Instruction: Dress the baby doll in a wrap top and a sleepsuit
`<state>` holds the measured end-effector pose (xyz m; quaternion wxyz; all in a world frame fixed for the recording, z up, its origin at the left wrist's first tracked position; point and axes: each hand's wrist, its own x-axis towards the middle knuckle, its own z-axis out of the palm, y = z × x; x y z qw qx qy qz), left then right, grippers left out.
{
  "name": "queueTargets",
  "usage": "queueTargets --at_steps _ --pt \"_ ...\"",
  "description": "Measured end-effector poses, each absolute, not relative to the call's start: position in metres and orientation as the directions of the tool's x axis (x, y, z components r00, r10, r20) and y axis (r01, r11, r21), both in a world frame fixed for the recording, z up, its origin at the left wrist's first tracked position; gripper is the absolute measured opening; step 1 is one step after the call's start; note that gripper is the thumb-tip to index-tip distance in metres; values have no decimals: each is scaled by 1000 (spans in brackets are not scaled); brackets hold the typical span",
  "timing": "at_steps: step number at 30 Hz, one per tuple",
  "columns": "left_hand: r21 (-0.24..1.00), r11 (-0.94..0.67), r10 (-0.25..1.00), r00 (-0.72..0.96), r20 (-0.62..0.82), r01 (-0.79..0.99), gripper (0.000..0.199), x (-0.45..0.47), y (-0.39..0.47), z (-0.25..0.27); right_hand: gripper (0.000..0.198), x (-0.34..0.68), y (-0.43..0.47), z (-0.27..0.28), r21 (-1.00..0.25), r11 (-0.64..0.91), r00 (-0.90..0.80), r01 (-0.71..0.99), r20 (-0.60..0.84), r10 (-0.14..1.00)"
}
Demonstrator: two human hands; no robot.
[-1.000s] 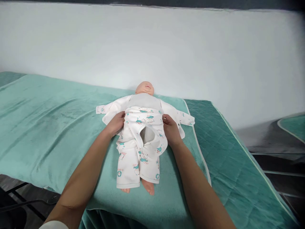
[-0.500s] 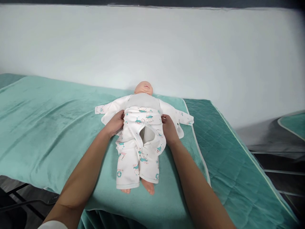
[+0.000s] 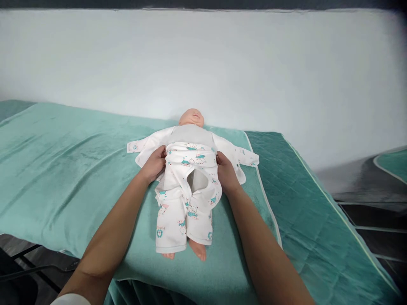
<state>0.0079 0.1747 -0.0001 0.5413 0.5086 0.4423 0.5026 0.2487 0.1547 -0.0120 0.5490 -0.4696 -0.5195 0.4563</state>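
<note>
A baby doll [image 3: 191, 117] lies on its back, head toward the wall, its feet showing below the trouser hems. It wears white split-crotch baby trousers [image 3: 173, 207] printed with small figures, pulled up to the waist. A white baby jacket [image 3: 159, 137] lies open at the front, its sleeves spread to both sides over a grey torso. At the left side of the waistband, my left hand [image 3: 154, 164] is closed on the trousers, fingertips partly hidden. My right hand [image 3: 226, 173] grips the waistband's right side the same way.
Under the doll is a light green blanket [image 3: 79, 169] with a pale edge. A darker green quilted cover [image 3: 305, 203] extends to the right. Behind stands a white wall [image 3: 203, 63]. A dark cable [image 3: 38, 269] and metal legs show at lower left.
Almost nothing differs. Both hands stay at the trouser waistband, and the view has shifted very slightly.
</note>
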Motion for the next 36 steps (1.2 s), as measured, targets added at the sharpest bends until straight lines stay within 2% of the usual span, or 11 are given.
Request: queueTargets --at_steps 3,7,10,14,17,21,26,30,33,36 --pt "989 -30 985 162 53 -145 16 10 180 -2 22 249 154 -12 -987 159 94 15 160 983" --pt "986 -80 982 156 102 -146 12 13 185 -4 21 249 154 -14 -978 195 122 72 202 972" --pt "986 -164 984 68 165 -23 9 14 183 -4 21 251 153 -17 -977 195 162 84 206 965" --pt "910 -373 904 -149 401 183 13 14 177 6 20 251 148 -15 -951 261 395 168 308 865" --pt "844 -474 850 -117 513 251 14 15 174 16 20 246 141 -8 -914 334 351 229 398 848" --pt "843 -479 873 36 486 247 13 16 177 22 20 243 138 -2 -912 331 258 243 390 884" --pt "881 -424 906 92 414 210 23 16 181 19 22 247 145 0 -941 285 199 184 319 927" --pt "889 -387 919 181 350 245 14 12 180 24 21 251 149 2 -955 268 114 130 282 952" --pt "885 -387 911 253 325 257 16 8 179 28 21 253 153 1 -961 263 43 88 267 963" --pt "877 -403 906 251 341 261 17 8 179 29 23 256 155 -1 -958 272 -30 89 270 962"
